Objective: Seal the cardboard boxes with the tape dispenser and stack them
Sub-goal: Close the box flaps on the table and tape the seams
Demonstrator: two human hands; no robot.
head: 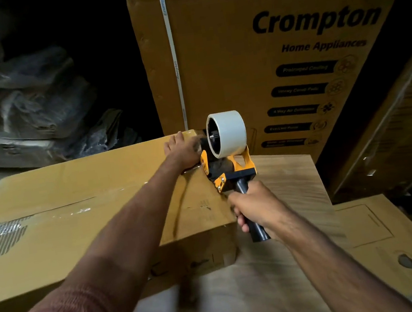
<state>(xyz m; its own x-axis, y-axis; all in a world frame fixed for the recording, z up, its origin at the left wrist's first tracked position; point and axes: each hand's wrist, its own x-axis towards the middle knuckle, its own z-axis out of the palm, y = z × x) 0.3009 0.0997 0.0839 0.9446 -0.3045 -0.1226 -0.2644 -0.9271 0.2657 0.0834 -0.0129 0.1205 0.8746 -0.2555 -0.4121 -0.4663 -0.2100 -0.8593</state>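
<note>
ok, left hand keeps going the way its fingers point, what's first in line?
Probably the tall printed Crompton cardboard carton standing behind; the left hand already lies flat at the far edge of the brown cardboard box. Depth unclear.

The tall carton [252, 58] at twelve o'clock reads "Crompton" above "Home Appliances"; its white strap [172, 55] repeats "Crompton". The dark feature labels [295, 110] beneath are too blurred.

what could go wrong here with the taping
The left hand rests on the box top right beside the tape dispenser head, so its fingers might get nicked by the cutter or stuck under tape. The right hand pulls from the box's right edge, so the strip may run skewed off the flap seam.
</note>
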